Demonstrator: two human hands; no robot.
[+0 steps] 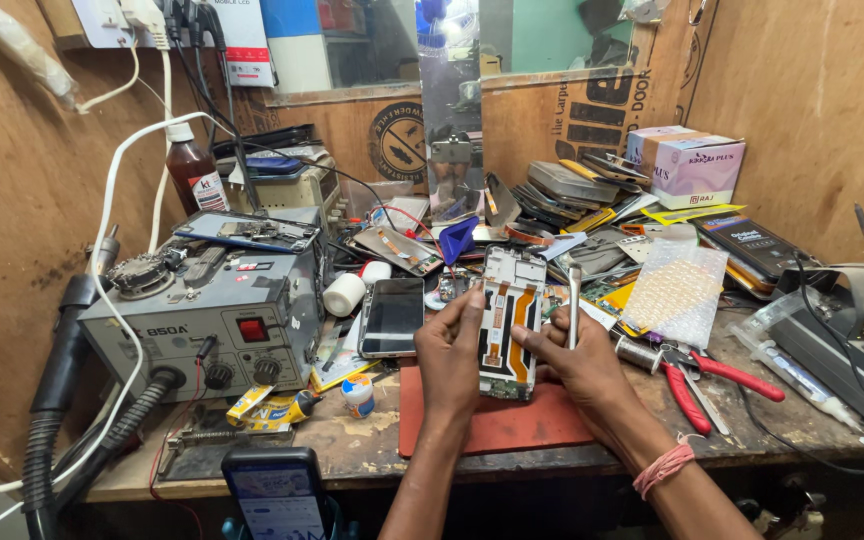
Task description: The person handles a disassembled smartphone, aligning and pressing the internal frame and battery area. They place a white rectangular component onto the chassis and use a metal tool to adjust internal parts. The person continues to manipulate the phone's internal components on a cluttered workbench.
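Both hands meet over the red mat (512, 425) at the front of the counter (372, 450). Left hand (449, 355) grips the left edge of the opened phone frame (510, 320) with closed fingers. Right hand (577, 360) supports the right edge and at the same time pinches a thin metal tool (573, 300), which points up beside the frame.

I think the step goes well if the frame stays low over the mat, held only by its edges, so the orange flex cable (522, 330) inside is not bent. The tool tip should go in flat and slowly, without force.

Counted: one frame in the hands, one tool, one mat. One dark phone (392, 317) lies just left of the frame. One pair of red-handled pliers (712, 385) lies to the right. One grey hot-air station (197, 315) stands at the left, and one brown bottle (195, 172) behind it.
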